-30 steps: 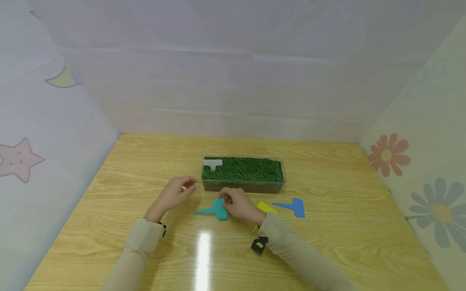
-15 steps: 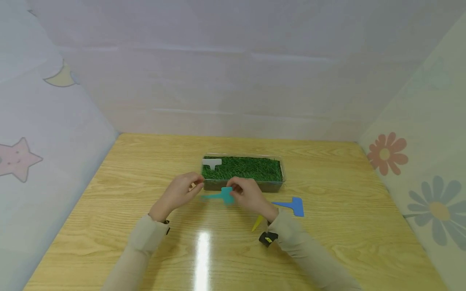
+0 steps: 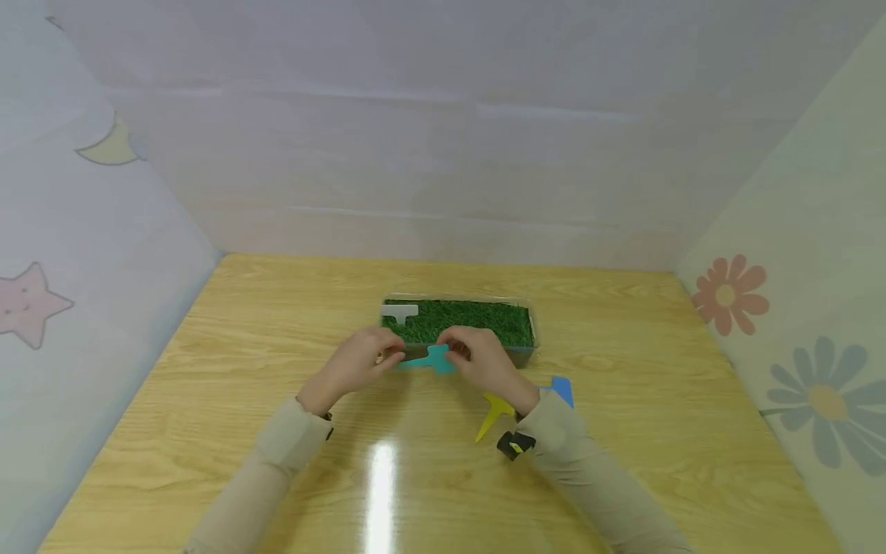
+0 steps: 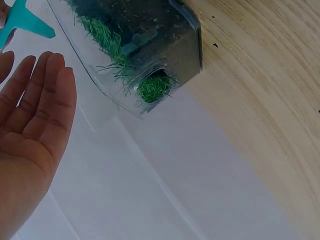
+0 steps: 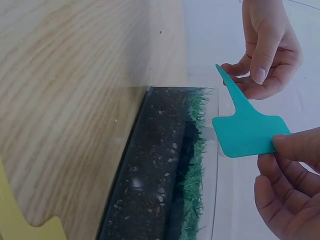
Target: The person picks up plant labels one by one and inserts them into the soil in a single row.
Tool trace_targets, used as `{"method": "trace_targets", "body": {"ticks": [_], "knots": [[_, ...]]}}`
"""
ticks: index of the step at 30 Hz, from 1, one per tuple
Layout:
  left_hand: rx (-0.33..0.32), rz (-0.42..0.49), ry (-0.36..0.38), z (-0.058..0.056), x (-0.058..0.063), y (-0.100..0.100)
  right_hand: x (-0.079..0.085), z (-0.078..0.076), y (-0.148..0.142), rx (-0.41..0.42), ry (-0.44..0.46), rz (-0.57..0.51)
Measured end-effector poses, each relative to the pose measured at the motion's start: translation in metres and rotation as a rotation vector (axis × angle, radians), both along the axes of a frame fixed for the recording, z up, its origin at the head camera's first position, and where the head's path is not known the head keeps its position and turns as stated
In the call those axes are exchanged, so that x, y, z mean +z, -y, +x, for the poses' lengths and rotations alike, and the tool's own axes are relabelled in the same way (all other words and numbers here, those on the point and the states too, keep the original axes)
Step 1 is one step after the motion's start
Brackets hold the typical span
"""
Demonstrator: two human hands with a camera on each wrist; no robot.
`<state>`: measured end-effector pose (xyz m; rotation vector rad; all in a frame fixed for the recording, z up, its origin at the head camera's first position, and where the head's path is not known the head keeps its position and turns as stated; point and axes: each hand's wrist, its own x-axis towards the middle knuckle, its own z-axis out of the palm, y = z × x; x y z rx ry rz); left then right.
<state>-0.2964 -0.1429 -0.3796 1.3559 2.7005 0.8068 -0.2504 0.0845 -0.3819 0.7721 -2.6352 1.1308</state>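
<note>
Head view. Tub (image 3: 521, 356) of grass (image 3: 477, 317) on table (image 3: 208, 431). White tag (image 3: 400, 312) at 10 o'clock in the tub, upright, stem running down into the grass; depth cannot be read. Teal tag (image 3: 441, 359) at the tub's 6 o'clock side, outside the near wall, held roughly level, stem toward 9 o'clock. Right hand (image 3: 484, 360) at the tag's 3 o'clock; left hand (image 3: 356, 360) at its 9 o'clock, by the stem tip. Yellow tag (image 3: 495, 412) and blue tag (image 3: 563, 391) lie on the table at the tub's 5 and 4 o'clock, both partly covered by the right arm.

Left wrist view. Left hand's fingers loosely bent, nothing in them; stem tip shows just apart from the fingertips, at their 12 o'clock. Tub at 1 o'clock in frame.

Right wrist view. Right thumb and fingers pinch the plate of the teal tag at its 4 o'clock corner; stem points to 11 o'clock. Yellow tag's edge shows at 8 o'clock in frame.

Progress (judged): roughly a quarter of the tags done. White counts as set; teal is off the table but not yet in the grass; yellow and blue remain, neither gripped.
</note>
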Motion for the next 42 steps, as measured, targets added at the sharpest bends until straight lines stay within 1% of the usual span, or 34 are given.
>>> {"method": "trace_targets", "body": {"ticks": [3, 8, 11, 19, 22, 25, 28, 31, 33, 34, 36, 40, 42], "knots": [[-0.005, 0.008, 0.016, 0.001, -0.001, -0.004, 0.001, -0.001, -0.001, -0.013, -0.007, -0.007], [-0.019, 0.058, 0.02, 0.002, 0.0, -0.008, 0.006, -0.001, 0.0, -0.019, -0.041, -0.054], [-0.028, 0.078, 0.006, 0.001, 0.0, -0.009, 0.007, -0.001, 0.0, -0.03, -0.051, -0.071], [-0.054, 0.108, -0.061, 0.0, 0.001, -0.014, 0.006, -0.002, -0.001, -0.066, -0.057, -0.098], [-0.055, 0.12, -0.064, -0.001, 0.0, -0.015, 0.005, -0.003, -0.002, -0.076, -0.062, -0.108], [-0.049, 0.141, -0.052, -0.001, 0.001, -0.016, 0.003, -0.002, -0.003, -0.093, -0.064, -0.131], [-0.036, 0.179, -0.036, -0.001, 0.001, -0.017, 0.001, -0.002, -0.005, -0.115, -0.032, -0.149], [-0.021, 0.214, -0.019, 0.0, 0.001, -0.018, -0.002, -0.001, -0.007, -0.132, 0.041, -0.178], [-0.012, 0.234, -0.01, 0.0, 0.0, -0.019, -0.005, 0.0, -0.008, -0.137, 0.09, -0.216], [-0.008, 0.242, -0.003, -0.001, -0.001, -0.019, -0.001, 0.002, -0.008, -0.144, 0.127, -0.231], [-0.001, 0.257, 0.008, -0.001, -0.002, -0.02, 0.008, 0.007, -0.005, -0.155, 0.17, -0.262], [-0.006, 0.297, 0.017, -0.001, -0.004, -0.02, 0.009, 0.007, -0.005, -0.182, 0.212, -0.286], [-0.014, 0.316, 0.014, -0.001, -0.005, -0.021, -0.001, 0.003, -0.007, -0.18, 0.191, -0.29]]}}
